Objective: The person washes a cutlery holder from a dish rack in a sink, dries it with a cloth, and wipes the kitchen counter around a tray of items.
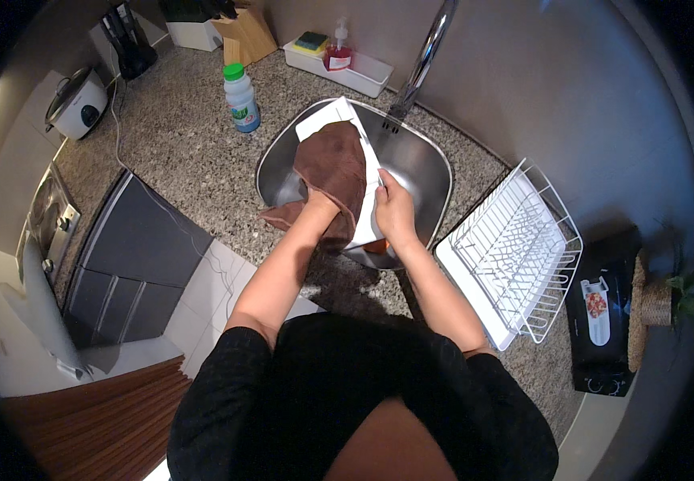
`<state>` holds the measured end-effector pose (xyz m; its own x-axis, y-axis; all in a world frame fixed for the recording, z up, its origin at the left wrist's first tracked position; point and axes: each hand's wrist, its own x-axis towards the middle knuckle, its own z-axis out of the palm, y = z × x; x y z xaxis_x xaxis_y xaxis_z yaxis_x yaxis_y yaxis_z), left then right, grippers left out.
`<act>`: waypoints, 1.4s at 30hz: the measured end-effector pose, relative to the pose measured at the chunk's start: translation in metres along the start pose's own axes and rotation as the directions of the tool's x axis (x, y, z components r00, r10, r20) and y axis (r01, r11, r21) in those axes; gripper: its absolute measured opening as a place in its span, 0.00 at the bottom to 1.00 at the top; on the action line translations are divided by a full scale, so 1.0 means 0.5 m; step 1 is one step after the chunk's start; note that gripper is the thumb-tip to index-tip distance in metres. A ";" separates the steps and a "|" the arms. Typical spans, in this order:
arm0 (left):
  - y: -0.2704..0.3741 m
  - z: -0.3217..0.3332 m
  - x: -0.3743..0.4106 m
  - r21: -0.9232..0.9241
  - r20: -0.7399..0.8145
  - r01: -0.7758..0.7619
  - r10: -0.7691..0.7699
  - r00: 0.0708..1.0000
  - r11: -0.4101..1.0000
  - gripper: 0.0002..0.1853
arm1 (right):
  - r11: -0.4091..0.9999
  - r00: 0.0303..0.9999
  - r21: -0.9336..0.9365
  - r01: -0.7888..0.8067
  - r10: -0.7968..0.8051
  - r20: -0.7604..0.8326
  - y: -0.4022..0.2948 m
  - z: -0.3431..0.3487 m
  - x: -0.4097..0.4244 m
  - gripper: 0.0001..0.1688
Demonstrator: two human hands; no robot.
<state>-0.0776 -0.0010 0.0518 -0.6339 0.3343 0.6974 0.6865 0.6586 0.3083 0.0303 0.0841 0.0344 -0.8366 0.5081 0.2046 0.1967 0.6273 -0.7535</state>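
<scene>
Over the stainless steel sink (275,162), a flat white rectangular object (371,225), perhaps a tray or board, is held at a slant. My right hand (394,204) grips its right edge, with the thumb on top. A brown cloth (335,159) lies over much of the white surface and covers the fingers of my left hand (321,201); only its wrist side shows. One corner of the cloth hangs to the left over the sink's rim. Something orange (377,246) shows in the sink under the lower end of the white object.
Behind the sink stand a chrome faucet (422,66) and a white caddy (362,79) with a sponge and soap pump. A green-capped bottle (242,102) is at the left. To the right sits a white wire dish rack (515,252), beside a black box (602,355).
</scene>
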 end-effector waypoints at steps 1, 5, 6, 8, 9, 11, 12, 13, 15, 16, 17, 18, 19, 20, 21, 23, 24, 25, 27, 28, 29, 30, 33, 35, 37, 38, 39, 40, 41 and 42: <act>0.010 -0.010 0.014 -0.007 -0.141 -0.035 0.033 0.989 0.999 0.06 | 0.999 0.999 0.016 -0.032 0.032 -0.007 -0.011 -0.007 -0.001 0.20; 0.035 0.033 -0.058 -0.033 -0.050 -0.197 0.196 0.979 0.980 0.19 | 0.999 1.000 0.033 0.022 -0.022 0.003 -0.044 -0.044 0.015 0.19; 0.037 0.027 -0.070 -0.139 0.033 -0.244 0.250 0.968 0.960 0.21 | 0.995 0.999 0.088 0.040 -0.039 -0.007 -0.017 -0.037 0.023 0.19; 0.022 0.010 -0.086 -0.342 0.178 -0.291 0.366 0.914 0.893 0.27 | 0.982 0.999 0.180 0.049 -0.051 0.007 0.022 -0.018 0.028 0.19; 0.009 0.003 -0.084 -0.287 0.168 -0.331 0.387 0.907 0.899 0.26 | 0.975 0.999 0.217 0.036 -0.044 0.033 0.028 -0.008 0.021 0.19; -0.015 -0.009 -0.067 -0.171 0.154 -0.404 0.429 0.890 0.899 0.23 | 0.980 0.998 0.200 0.007 -0.020 0.065 0.037 -0.005 0.005 0.19; 0.017 -0.061 0.012 -0.110 0.322 -0.170 0.197 0.926 0.979 0.16 | 0.990 0.998 0.142 -0.012 0.002 0.065 0.028 -0.016 -0.003 0.19; -0.003 -0.053 0.018 -0.054 0.101 -0.296 0.300 0.949 0.954 0.09 | 0.995 0.998 0.094 -0.026 0.019 0.068 0.013 -0.024 -0.010 0.19; -0.027 -0.042 0.038 -0.022 0.048 -0.305 0.306 0.951 0.952 0.11 | 0.996 0.998 0.069 0.049 -0.052 0.042 -0.006 -0.038 -0.013 0.19; -0.028 -0.038 0.041 -0.012 0.019 -0.217 0.217 0.976 0.976 0.11 | 0.995 0.995 0.048 0.092 -0.094 0.025 -0.020 -0.050 -0.014 0.19; -0.028 -0.031 0.042 -0.007 -0.011 -0.129 0.129 0.992 0.992 0.12 | 0.991 0.991 0.025 0.133 -0.133 0.007 -0.032 -0.062 -0.015 0.19; -0.029 -0.021 0.045 -0.005 -0.041 -0.041 0.041 0.998 0.999 0.13 | 0.990 0.990 -0.025 0.138 -0.138 0.002 -0.040 -0.072 -0.015 0.18; -0.047 -0.010 0.048 0.063 -0.055 -0.056 0.060 0.997 0.996 0.14 | 0.986 0.988 -0.061 0.156 -0.155 0.026 -0.053 -0.082 -0.023 0.18; -0.086 0.009 0.051 0.129 -0.067 -0.071 0.081 0.994 0.989 0.15 | 0.980 0.984 -0.096 0.174 -0.170 0.050 -0.065 -0.091 -0.038 0.18; -0.158 0.055 0.045 0.153 0.036 -0.130 0.126 0.991 0.980 0.18 | 0.971 0.978 -0.129 0.203 -0.193 0.084 -0.074 -0.095 -0.053 0.18; -0.297 0.153 0.028 0.098 0.352 -0.288 0.237 0.905 0.953 0.25 | 0.961 0.967 -0.108 0.253 -0.248 0.064 -0.068 -0.096 -0.076 0.16; -0.249 0.084 0.083 0.158 0.815 -0.253 0.019 0.580 0.954 0.35 | 0.960 0.965 -0.093 0.263 -0.260 0.042 -0.060 -0.100 -0.084 0.16; -0.277 0.116 0.063 -0.176 0.788 0.107 0.075 0.610 0.978 0.35 | 0.958 0.961 -0.078 0.276 -0.275 0.022 -0.055 -0.103 -0.088 0.16; -0.314 0.141 0.028 -0.641 0.668 0.417 0.203 0.716 0.644 0.31 | 0.983 0.989 -0.112 0.144 -0.142 0.031 -0.057 -0.122 -0.074 0.13; -0.303 0.115 0.030 -0.778 0.573 0.394 0.295 0.765 0.489 0.28 | 0.984 0.987 -0.076 0.159 -0.159 0.000 -0.042 -0.131 -0.057 0.13; -0.299 0.083 0.033 -0.875 0.469 0.361 0.376 0.799 0.323 0.26 | 0.984 0.984 -0.040 0.175 -0.177 -0.031 -0.021 -0.136 -0.036 0.12; -0.285 0.044 0.034 -0.805 0.592 0.524 0.314 0.742 0.280 0.24 | 0.993 0.993 0.034 0.116 -0.116 0.013 -0.001 -0.141 -0.012 0.13; -0.243 -0.017 0.026 -0.721 0.685 0.692 0.183 0.705 0.033 0.22 | 0.970 0.991 0.216 0.111 -0.124 0.045 0.051 -0.109 0.032 0.16; -0.200 -0.001 0.012 -0.785 0.600 0.603 0.065 0.797 -0.144 0.22 | 0.957 0.987 0.242 0.159 -0.147 -0.067 0.066 -0.056 0.037 0.17; -0.168 0.012 -0.009 -0.857 0.497 0.474 -0.077 0.865 -0.201 0.21 | 0.969 0.994 0.224 0.105 -0.097 -0.048 0.012 -0.036 0.031 0.16; -0.152 0.016 -0.016 -0.892 0.441 0.416 -0.136 0.887 -0.179 0.21 | 0.955 0.998 0.289 0.058 -0.047 -0.043 0.038 -0.010 0.044 0.16; -0.132 0.020 -0.020 -0.919 0.388 0.367 -0.173 0.905 -0.142 0.21 | 0.936 0.999 0.351 0.013 0.003 -0.044 0.078 0.020 0.058 0.16; -0.120 0.024 -0.026 -0.941 0.340 0.329 -0.201 0.919 -0.084 0.21 | 0.910 0.996 0.409 -0.066 0.083 -0.024 0.104 0.045 0.063 0.16; -0.111 0.030 -0.031 -0.957 0.285 0.290 -0.222 0.933 -0.012 0.21 | 0.873 0.987 0.465 -0.144 0.160 0.005 0.118 0.067 0.065 0.17; -0.106 0.037 -0.038 -0.962 0.236 0.261 -0.231 0.944 0.085 0.21 | 0.810 0.973 0.547 -0.213 0.227 0.042 0.120 0.083 0.066 0.17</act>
<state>-0.1084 -0.0297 0.0103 -0.8411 0.3223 0.4345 0.2355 -0.5050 0.8304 -0.0066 0.1141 -0.0299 -0.7910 0.6119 0.0018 0.0574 0.0771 -0.9954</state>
